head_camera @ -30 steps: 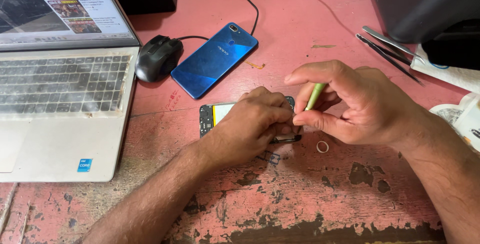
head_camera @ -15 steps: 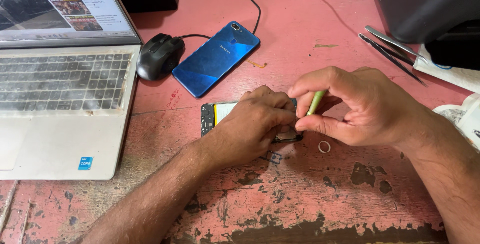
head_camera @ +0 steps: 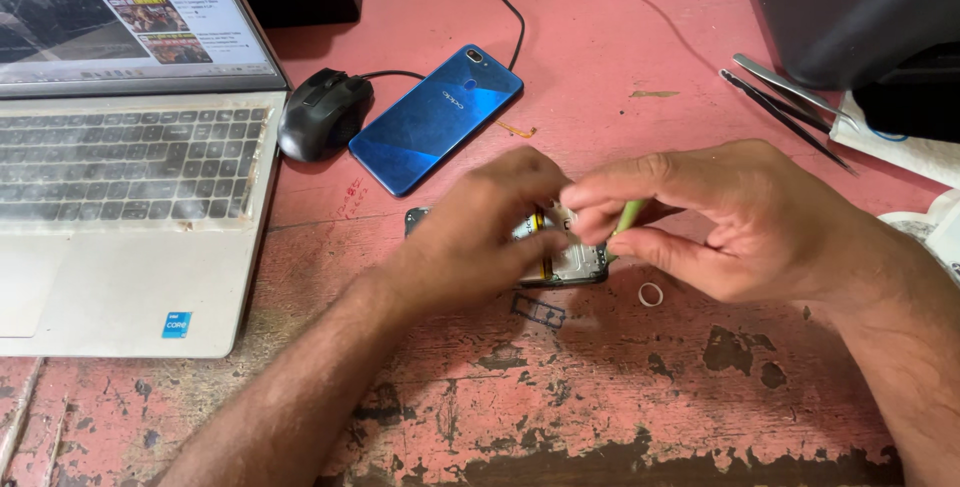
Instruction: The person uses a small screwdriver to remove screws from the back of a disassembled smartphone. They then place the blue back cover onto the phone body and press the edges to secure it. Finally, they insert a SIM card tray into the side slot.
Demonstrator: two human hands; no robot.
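Your left hand (head_camera: 480, 247) lies palm-down over the opened phone (head_camera: 570, 262) at the desk's centre, gripping it so it cannot slide. Your right hand (head_camera: 730, 222), wrist to the right, pinches a green tool (head_camera: 628, 215) whose tip meets the phone's right end. A small ring (head_camera: 651, 294) lies just right of it.
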